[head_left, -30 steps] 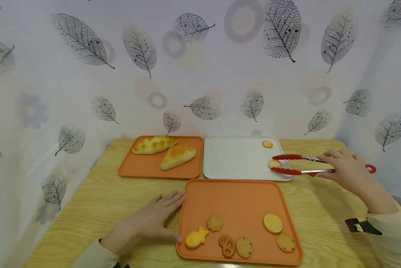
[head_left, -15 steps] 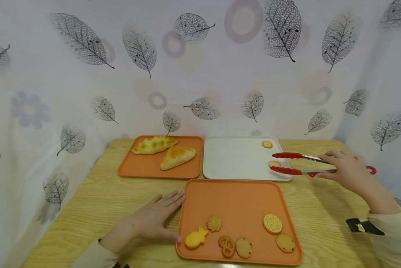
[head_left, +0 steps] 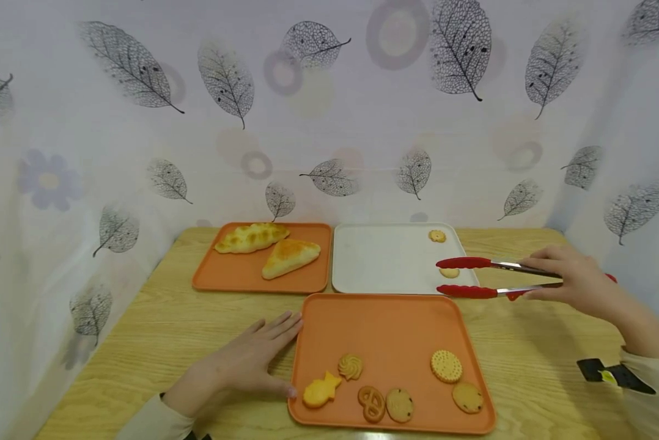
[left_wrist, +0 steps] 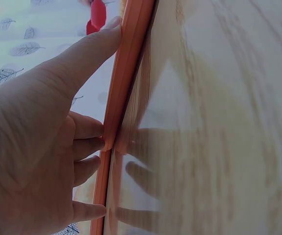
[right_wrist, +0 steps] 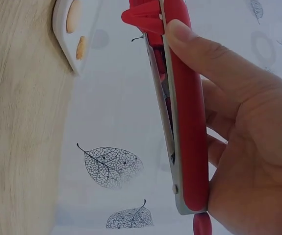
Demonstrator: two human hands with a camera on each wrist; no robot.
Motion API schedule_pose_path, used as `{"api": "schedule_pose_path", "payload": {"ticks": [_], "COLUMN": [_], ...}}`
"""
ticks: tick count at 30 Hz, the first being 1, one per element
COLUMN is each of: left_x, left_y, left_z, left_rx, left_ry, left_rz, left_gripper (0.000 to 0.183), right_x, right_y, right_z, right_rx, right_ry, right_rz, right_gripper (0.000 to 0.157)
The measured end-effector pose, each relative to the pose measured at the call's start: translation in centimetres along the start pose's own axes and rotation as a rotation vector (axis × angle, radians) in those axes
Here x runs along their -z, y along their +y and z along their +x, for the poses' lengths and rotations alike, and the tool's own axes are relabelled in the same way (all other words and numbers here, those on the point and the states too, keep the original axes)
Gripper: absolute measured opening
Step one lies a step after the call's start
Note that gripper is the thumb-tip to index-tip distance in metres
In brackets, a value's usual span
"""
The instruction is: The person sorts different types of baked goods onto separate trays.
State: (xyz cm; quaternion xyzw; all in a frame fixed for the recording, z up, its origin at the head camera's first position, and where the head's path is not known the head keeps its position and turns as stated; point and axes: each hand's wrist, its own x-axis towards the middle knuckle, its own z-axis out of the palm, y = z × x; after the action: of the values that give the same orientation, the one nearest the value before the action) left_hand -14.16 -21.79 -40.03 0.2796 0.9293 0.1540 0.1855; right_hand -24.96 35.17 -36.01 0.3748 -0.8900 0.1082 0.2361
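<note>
My right hand point(head_left: 579, 284) grips red-tipped tongs point(head_left: 472, 263), also seen in the right wrist view as red-handled tongs point(right_wrist: 190, 112) between thumb and fingers. The tongs' tips are spread apart over the right end of the white tray point(head_left: 384, 256). A small round cookie point(head_left: 449, 272) lies on that tray, seen between the tips and partly covered by the upper one. Behind it sits a small ring-like cookie point(head_left: 437, 236). My left hand point(head_left: 247, 360) has its fingers stretched out, with fingertips and thumb touching the left edge of the front orange tray point(head_left: 384, 330).
On the front tray lie a fish-shaped cookie point(head_left: 321, 390), a swirl cookie point(head_left: 350, 366), a pretzel point(head_left: 371, 403), a dotted round cookie point(head_left: 447, 366) and two speckled cookies point(head_left: 467, 398). A back-left orange tray point(head_left: 230, 278) bears a long bread point(head_left: 252, 237) and a triangular bread point(head_left: 291, 258).
The tongs have opened wider around the small round cookie, which lies on the white tray. My right hand has shifted slightly right and down. The left hand stays put.
</note>
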Motion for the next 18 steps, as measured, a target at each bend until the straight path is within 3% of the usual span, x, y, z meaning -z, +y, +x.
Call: {"api": "schedule_pose_path", "payload": {"ticks": [5, 18], "left_x": [0.1, 0.5], "left_y": [0.0, 0.1], "left_z": [-0.1, -0.3], "left_rx": [-0.008, -0.012], "left_ry": [0.005, -0.008], "left_rz": [0.009, 0.008], "left_gripper": [0.109, 0.108], "right_x": [0.7, 2.1], "right_y": [-1.3, -4.1], "right_z": [-0.1, -1.0], "right_rx": [0.062, 0.026], "right_ry": [-0.002, -0.178], "right_rz": [0.080, 0.161], "right_gripper": [0.063, 0.062]}}
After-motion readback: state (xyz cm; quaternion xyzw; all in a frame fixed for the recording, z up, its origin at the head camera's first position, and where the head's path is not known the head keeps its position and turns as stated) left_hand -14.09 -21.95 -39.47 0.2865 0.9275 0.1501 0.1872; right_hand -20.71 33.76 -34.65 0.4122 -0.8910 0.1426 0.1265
